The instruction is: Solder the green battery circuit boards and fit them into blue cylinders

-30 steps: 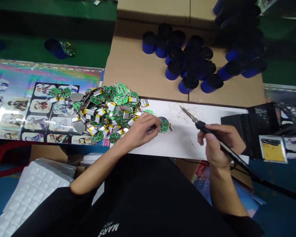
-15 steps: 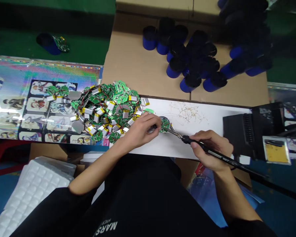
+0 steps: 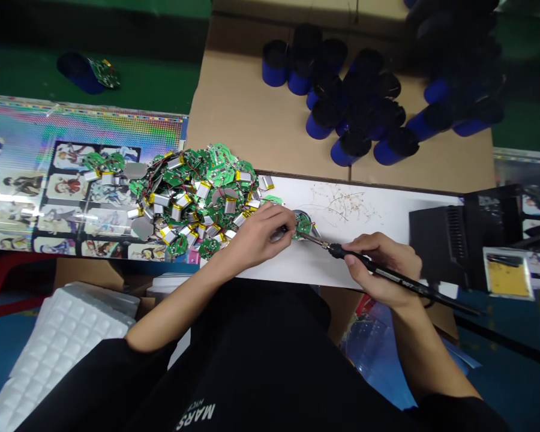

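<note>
My right hand [image 3: 384,267] is wrapped round a black soldering iron [image 3: 396,279]. Its metal tip points left and meets the lower edge of a round green circuit board [image 3: 303,223], as far as I can see. The board lies on the white work surface [image 3: 328,264] with a metallic curved edge around it. Close against the board's left side, my left hand [image 3: 265,237] is closed in a pinch. Something dark shows between its fingers, too hidden to name. Left of that hand, a heap of green circuit boards [image 3: 220,165] carries silver batteries with yellow ends.
Blue and black cylinders [image 3: 323,120] stand on cardboard [image 3: 234,120] behind the work surface. To the right sit a black box-like device [image 3: 436,246] and a tray with a yellow pad [image 3: 507,276]. Thin wire scraps [image 3: 346,203] lie beyond the board. White moulded packaging [image 3: 67,336] is at lower left.
The view has shifted slightly. My left hand keeps its pinch beside the board, and the soldering iron's tip stays at the board with only a small movement of my right hand.
</note>
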